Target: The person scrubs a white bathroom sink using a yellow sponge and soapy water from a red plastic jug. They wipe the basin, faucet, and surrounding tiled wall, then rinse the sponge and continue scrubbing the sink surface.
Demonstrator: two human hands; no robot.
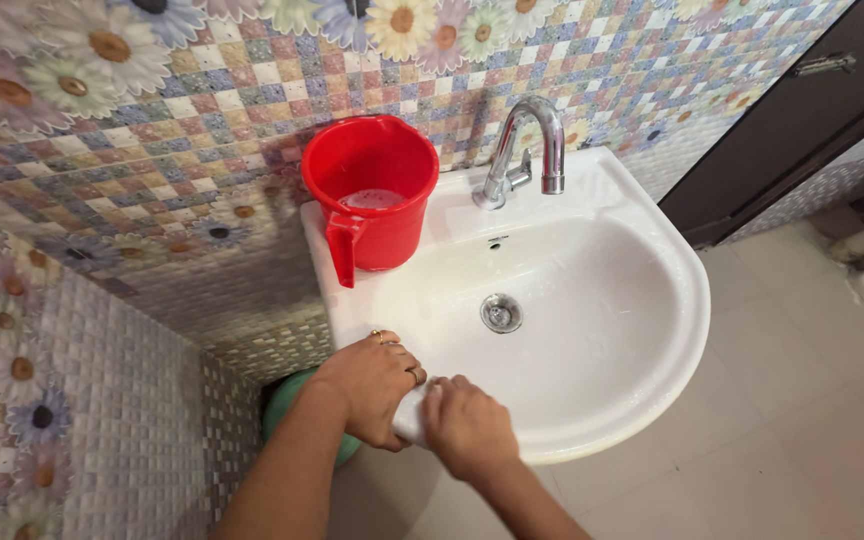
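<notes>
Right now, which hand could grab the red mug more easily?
Probably the left hand. It rests on the sink's near-left rim, on the same side as the red mug with its handle facing it. The right hand is beside it, slightly farther from the mug.

Both hands on near rim of white sink [652, 250]: left hand [372, 385], right hand [467, 430]; red mug [372, 195] at back

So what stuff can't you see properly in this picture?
Head view:
- Whether the left hand and right hand hold a cloth: they cover that spot on the white ceramic washbasin rim.
- The round green tub under the basin: mostly hidden by the basin and left arm.
- How deep the water in the red plastic mug is: its wall hides it.
- The dark brown door: cut off by the edge.
</notes>
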